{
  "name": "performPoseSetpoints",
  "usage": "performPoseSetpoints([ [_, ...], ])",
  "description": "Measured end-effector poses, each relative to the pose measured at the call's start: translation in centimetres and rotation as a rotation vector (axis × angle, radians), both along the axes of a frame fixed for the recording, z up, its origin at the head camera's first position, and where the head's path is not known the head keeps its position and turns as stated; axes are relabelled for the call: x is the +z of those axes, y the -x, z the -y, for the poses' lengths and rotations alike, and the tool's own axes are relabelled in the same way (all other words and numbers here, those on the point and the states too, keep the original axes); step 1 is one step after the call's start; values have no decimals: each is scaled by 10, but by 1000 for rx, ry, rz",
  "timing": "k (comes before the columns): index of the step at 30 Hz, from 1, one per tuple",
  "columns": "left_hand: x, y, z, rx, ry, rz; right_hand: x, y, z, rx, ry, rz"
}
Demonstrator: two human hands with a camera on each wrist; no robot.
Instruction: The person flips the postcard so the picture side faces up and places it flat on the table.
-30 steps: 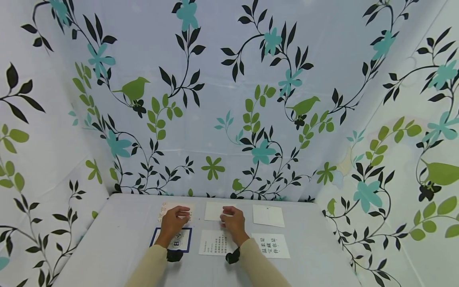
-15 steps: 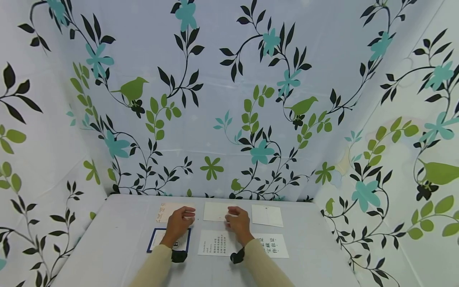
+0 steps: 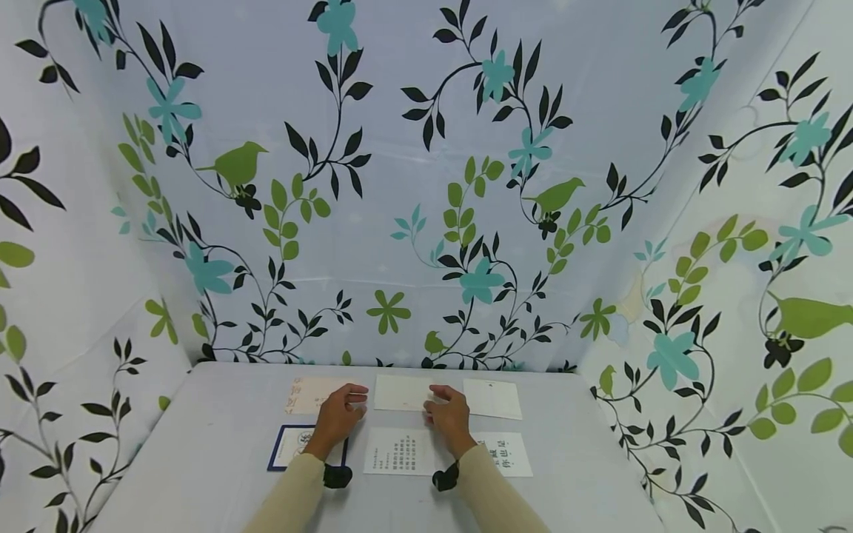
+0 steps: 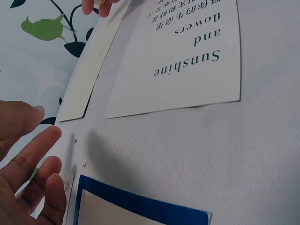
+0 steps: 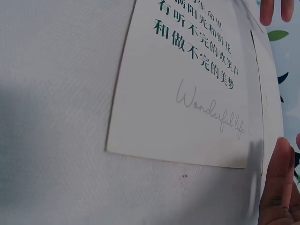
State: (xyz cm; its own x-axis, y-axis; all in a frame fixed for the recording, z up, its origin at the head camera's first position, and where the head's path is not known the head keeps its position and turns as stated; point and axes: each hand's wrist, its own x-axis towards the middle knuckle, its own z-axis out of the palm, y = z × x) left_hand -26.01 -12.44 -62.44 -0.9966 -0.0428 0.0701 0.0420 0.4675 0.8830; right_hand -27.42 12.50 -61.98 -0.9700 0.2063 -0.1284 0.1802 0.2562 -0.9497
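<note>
My left hand (image 3: 338,417) is held over the left cards, fingers loosely bent, thumb apart, nothing in it. Below it is a blue-bordered card (image 3: 285,447), partly hidden by hand and wrist; above that lies a pale pink card with orange print (image 3: 305,396). My right hand (image 3: 452,422), also holding nothing, hovers between the middle and right cards. A white "Sunshine and flowers" card (image 4: 187,84) lies between the two wrists; its other end reads "Wonderful life" in the right wrist view. Behind it lies a plain cream card (image 3: 398,392).
A white card with a small dark mark (image 3: 493,400) lies at the back right, and a card with large dark characters (image 3: 512,455) at the front right, partly covered by my right sleeve (image 3: 496,488). A patterned curtain (image 3: 373,222) hangs behind the white-covered table (image 3: 220,422).
Both hands have drifted to the right over the cards, still with nothing in them. The head view has turned slightly, so the cards sit a little further left in it.
</note>
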Motion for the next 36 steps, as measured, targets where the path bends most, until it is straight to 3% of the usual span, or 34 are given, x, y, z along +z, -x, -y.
performPoseSetpoints([
  [10, 4, 1, -9, -25, -13, 46, -7, 3, -4, -4, 6, 39],
  [17, -1, 4, -14, -36, -22, 80, -11, 3, -2, -10, -10, 51],
  [25, 1, 4, -17, -44, -55, 105, -7, 0, 1, 13, 8, 42],
  [36, -5, 6, -17, -22, -39, 52, -7, 1, -8, 0, 48, 44],
])
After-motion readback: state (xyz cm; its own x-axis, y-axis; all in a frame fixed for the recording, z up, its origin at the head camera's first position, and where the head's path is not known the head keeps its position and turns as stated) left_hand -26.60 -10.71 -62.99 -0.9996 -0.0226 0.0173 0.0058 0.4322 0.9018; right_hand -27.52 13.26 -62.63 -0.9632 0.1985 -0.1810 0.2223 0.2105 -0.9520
